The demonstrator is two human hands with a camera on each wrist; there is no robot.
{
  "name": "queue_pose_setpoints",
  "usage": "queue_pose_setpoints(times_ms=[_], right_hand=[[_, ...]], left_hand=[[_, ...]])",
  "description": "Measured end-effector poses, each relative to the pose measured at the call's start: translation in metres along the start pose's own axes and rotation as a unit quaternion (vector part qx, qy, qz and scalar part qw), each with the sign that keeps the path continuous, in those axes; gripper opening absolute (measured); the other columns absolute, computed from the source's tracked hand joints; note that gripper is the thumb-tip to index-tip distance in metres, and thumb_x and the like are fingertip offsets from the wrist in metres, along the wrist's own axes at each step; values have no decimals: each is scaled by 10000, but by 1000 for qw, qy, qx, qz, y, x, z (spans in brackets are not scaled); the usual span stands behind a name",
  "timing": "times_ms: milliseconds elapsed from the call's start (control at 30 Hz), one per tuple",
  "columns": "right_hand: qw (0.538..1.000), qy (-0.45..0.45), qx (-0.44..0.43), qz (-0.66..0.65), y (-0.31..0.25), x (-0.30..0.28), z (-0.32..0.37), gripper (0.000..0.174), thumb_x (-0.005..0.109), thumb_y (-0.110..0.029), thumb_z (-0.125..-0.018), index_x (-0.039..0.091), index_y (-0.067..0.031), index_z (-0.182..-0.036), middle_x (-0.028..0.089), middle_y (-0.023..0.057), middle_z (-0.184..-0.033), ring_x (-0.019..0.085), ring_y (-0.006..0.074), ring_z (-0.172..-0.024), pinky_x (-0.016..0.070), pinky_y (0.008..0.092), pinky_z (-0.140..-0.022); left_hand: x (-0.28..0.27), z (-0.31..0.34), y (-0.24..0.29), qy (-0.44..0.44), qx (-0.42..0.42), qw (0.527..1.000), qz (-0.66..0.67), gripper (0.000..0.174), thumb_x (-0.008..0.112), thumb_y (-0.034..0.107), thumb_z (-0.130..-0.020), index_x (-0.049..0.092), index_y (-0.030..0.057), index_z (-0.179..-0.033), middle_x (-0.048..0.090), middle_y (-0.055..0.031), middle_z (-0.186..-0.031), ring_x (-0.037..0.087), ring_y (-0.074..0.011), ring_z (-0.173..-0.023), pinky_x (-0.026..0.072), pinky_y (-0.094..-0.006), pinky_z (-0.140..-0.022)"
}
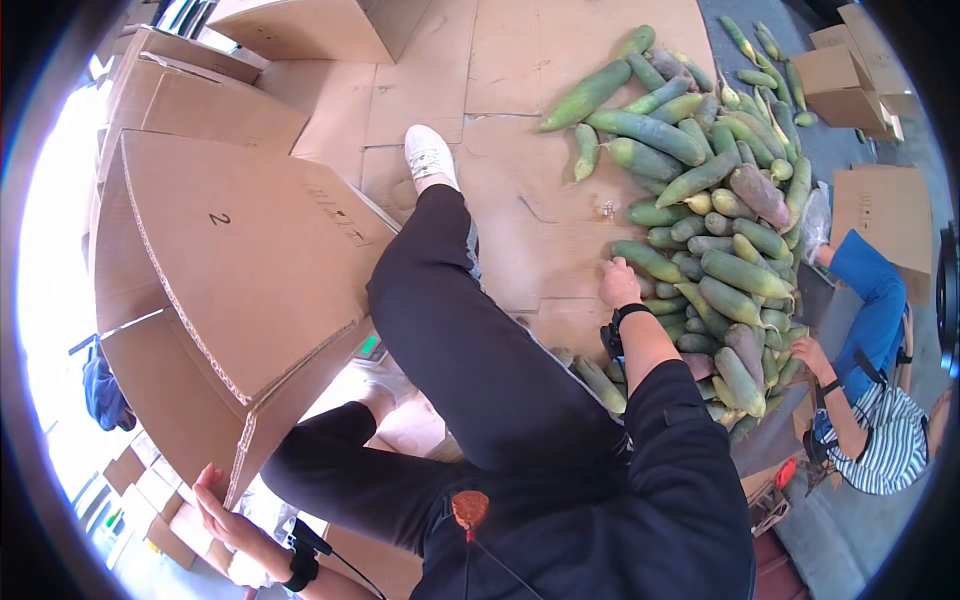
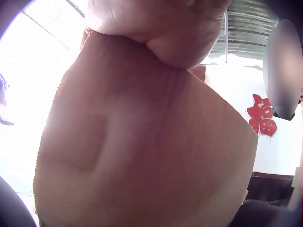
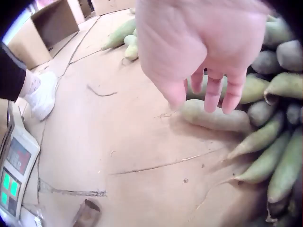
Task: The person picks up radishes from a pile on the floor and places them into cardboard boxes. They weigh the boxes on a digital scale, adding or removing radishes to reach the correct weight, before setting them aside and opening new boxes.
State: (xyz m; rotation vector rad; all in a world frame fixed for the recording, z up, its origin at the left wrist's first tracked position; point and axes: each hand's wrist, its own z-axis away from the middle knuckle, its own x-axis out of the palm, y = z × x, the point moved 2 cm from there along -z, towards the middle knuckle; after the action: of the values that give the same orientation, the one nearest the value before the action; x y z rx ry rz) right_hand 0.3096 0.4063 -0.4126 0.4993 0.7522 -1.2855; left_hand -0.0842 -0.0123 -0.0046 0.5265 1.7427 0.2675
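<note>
Green radishes lie in a big heap on flattened cardboard, right of centre in the head view. My right hand reaches to the heap's near side. Its fingers hang down loosely over a pale green radish in the right wrist view, fingertips overlapping it. A large cardboard box marked 2 stands at the left, its flaps up. My left hand is at the box's lower corner, fingers fairly straight. In the left wrist view its palm lies against a cardboard flap; the fingertips are out of that view.
A scale with green lit digits stands by my white shoe. Another person in a striped top works at the heap's right side. More cardboard boxes stand at the back right, with loose radishes beside them.
</note>
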Motion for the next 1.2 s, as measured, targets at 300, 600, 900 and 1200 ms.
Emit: queue_pose_setpoints(times_ms=[300,600,900,1200], right_hand=[[948,-9,-128,290,-10,21,-27,290,508,-179,-863,659,-120,-1104,450,42,-1323,405,238,-1251,443,385,-858],[944,-87,-110,297,-5,32,-19,264,486,-170,-878,676,-111,-1053,585,41,-1191,493,225,-1180,430,388,-896],[987,52,-140,64,38,39,32,92,596,-146,-795,657,-90,-834,658,159,-818,623,348,-837,506,454,-735],[933,88,-162,-311,35,-7,26,137,477,80,-811,525,-48,-826,555,63,-654,551,161,-595,451,294,-544]], left_hand=[[-3,-1,-1,-27,-17,999,-3,485,359,359,-1002,680,-2,-958,629,-85,-835,567,-177,-849,416,-321,-831],[-4,-2,-13,-23,-22,999,31,463,353,303,-1009,673,-21,-923,631,-85,-817,578,-175,-811,431,-302,-801],[3,2,19,-15,60,997,40,333,404,175,-979,647,-25,-870,615,-67,-793,573,-158,-788,435,-286,-770],[-2,4,33,9,115,993,39,293,425,140,-964,660,-2,-862,618,-75,-746,575,-177,-724,426,-289,-675]])
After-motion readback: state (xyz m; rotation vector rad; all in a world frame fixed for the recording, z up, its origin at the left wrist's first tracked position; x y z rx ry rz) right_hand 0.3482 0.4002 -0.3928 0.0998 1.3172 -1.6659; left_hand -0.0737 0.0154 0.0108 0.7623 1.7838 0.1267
